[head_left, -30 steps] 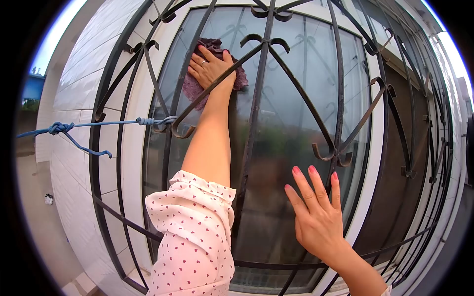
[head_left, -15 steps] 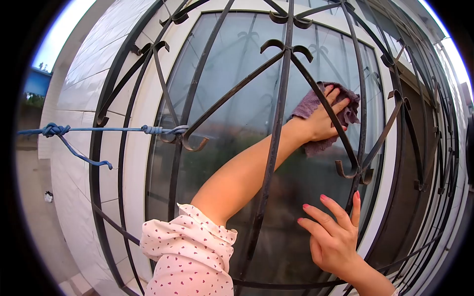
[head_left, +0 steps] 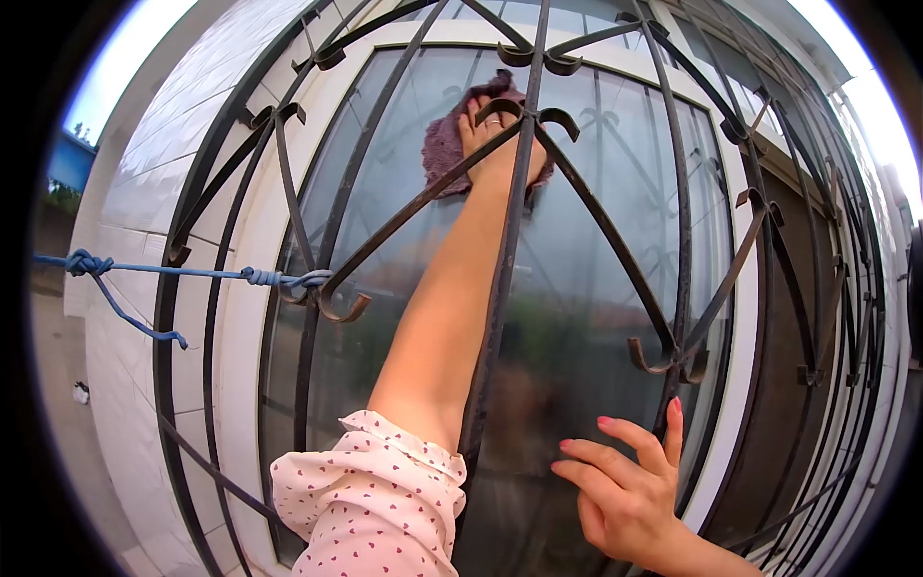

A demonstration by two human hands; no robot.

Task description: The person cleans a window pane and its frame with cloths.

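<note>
My left hand (head_left: 495, 154) reaches through the black window grille (head_left: 601, 216) and presses a purple cloth (head_left: 443, 154) against the upper part of the window pane (head_left: 567, 288). Its fingers lie over the cloth, and a grille bar crosses in front of the hand. Lower right, my right hand (head_left: 625, 490) is raised with its fingers apart and nothing in it. One finger is at a vertical grille bar; whether it touches the bar is unclear.
A blue cord (head_left: 183, 271) is knotted to the grille and runs off to the left. White wall tiles (head_left: 125, 279) flank the window. The grille continues to the right past a dark screen (head_left: 779, 327). Scrolled bar ends stick out around my forearm.
My left hand and the cloth went from the upper left of the pane to the right, then back to the upper middle. My right hand moved slightly right and lower.
</note>
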